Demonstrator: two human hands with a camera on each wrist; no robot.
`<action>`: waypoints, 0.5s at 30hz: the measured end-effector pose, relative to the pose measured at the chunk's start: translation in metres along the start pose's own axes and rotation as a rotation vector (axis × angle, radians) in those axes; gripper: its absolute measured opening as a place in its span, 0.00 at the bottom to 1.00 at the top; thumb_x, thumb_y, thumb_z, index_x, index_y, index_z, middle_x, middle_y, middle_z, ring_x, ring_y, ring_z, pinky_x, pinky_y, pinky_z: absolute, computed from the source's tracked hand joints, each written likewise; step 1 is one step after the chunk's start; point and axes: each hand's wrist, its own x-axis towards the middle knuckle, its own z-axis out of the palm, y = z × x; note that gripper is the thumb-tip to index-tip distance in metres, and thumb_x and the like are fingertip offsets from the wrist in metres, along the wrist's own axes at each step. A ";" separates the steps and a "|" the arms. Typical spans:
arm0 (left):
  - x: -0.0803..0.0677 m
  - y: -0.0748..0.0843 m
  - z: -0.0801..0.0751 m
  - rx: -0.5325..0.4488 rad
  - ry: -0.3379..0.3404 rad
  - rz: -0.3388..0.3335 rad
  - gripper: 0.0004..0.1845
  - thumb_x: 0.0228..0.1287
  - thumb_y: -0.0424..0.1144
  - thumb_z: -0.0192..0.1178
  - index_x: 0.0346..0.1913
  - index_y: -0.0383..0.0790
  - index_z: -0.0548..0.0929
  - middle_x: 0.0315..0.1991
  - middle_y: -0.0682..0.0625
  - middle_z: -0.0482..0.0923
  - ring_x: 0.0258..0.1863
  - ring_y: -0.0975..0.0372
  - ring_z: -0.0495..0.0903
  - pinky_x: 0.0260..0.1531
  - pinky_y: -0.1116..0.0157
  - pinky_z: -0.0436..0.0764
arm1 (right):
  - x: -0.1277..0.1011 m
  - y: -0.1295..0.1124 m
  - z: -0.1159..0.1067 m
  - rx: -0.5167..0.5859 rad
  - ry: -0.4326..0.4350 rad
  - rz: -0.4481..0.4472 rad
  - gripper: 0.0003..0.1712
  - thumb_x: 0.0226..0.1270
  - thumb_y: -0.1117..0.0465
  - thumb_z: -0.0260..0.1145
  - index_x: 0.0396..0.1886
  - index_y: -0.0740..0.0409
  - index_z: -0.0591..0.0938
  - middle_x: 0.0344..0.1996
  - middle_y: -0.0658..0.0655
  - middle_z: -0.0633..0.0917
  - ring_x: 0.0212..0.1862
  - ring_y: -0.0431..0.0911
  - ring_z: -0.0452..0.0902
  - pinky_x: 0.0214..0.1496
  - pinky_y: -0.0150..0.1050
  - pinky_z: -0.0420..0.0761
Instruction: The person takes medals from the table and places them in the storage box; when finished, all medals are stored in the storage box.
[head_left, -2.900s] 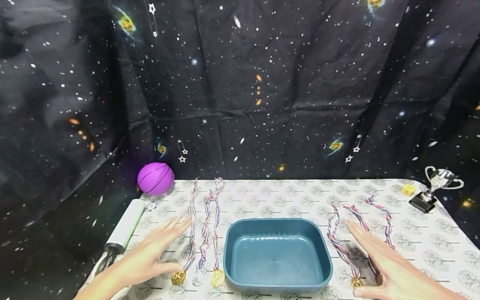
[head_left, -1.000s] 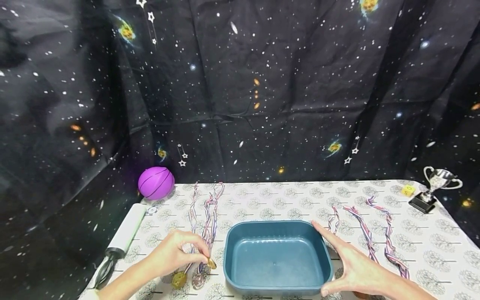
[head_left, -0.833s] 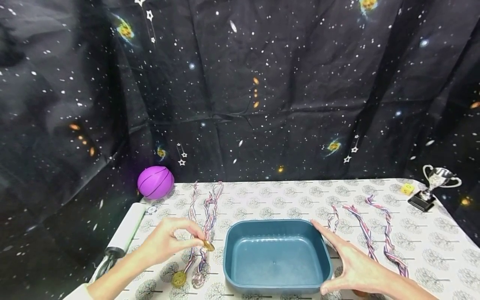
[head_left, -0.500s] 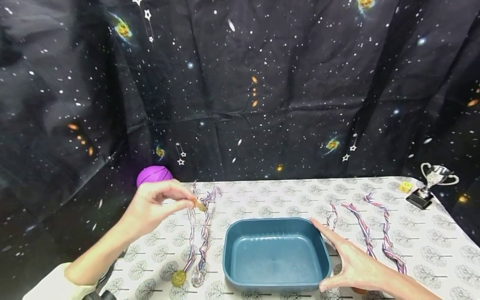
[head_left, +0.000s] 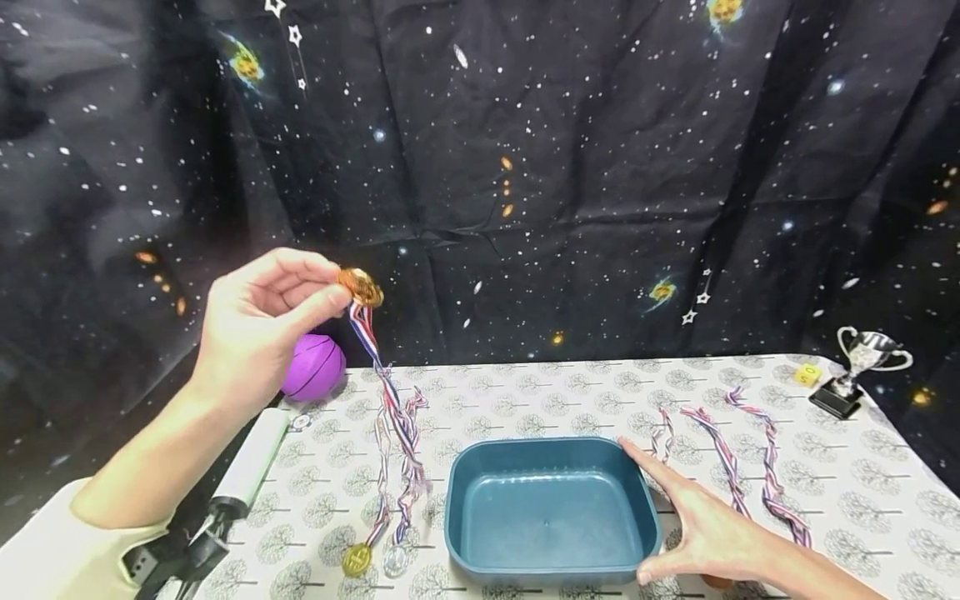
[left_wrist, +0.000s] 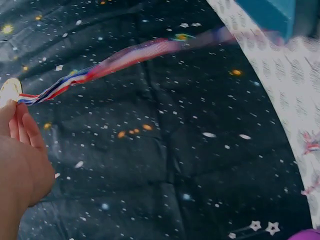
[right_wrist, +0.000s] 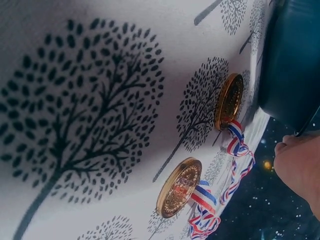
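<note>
My left hand (head_left: 247, 333) pinches a gold medal (head_left: 362, 287) between thumb and fingers, raised above the table's left side. Its red, white and blue ribbon (left_wrist: 135, 57) trails from it in the left wrist view. Below lie another gold medal (head_left: 357, 560) and a silver medal (head_left: 395, 560), side by side, ribbons stretched away from me. My right hand (head_left: 708, 529) spans the right side of a blue plastic bin (head_left: 555, 577), thumb at the near corner, straight fingers at the far one. Two medals lie near the right hand: one medal (right_wrist: 180, 187) and another medal (right_wrist: 230, 100).
A purple ball (head_left: 315, 371) and a white hand pump (head_left: 252, 454) are at the left. Ribbons (head_left: 772, 467) lie right of the bin. A silver trophy cup (head_left: 862, 367) and a yellow cube (head_left: 807, 375) stand at the far right. A dark starry cloth (head_left: 600, 167) hangs behind.
My left hand has picked up the gold medal nearest the bin and lifted it up and to the left, its ribbon rising too. My right hand has come to the bin's side and stayed there.
</note>
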 end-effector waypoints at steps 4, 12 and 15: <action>0.009 0.010 0.007 -0.181 0.046 -0.014 0.11 0.64 0.12 0.63 0.47 0.23 0.86 0.38 0.39 0.90 0.35 0.56 0.90 0.42 0.65 0.91 | 0.000 -0.002 -0.001 -0.010 0.000 0.020 0.81 0.40 0.36 0.90 0.87 0.55 0.53 0.81 0.62 0.66 0.77 0.43 0.66 0.74 0.20 0.55; 0.019 0.022 0.021 -0.339 0.082 -0.049 0.08 0.67 0.18 0.67 0.46 0.26 0.86 0.40 0.39 0.89 0.37 0.55 0.89 0.44 0.66 0.90 | -0.001 -0.004 -0.002 -0.009 -0.004 0.041 0.81 0.40 0.36 0.90 0.88 0.51 0.53 0.80 0.62 0.68 0.76 0.44 0.68 0.74 0.22 0.59; 0.023 0.026 0.023 -0.351 0.095 -0.034 0.08 0.67 0.19 0.67 0.46 0.25 0.85 0.39 0.39 0.89 0.36 0.55 0.88 0.42 0.66 0.90 | 0.001 -0.003 -0.001 0.008 -0.006 0.026 0.81 0.40 0.37 0.90 0.88 0.53 0.53 0.80 0.64 0.67 0.77 0.43 0.65 0.74 0.20 0.57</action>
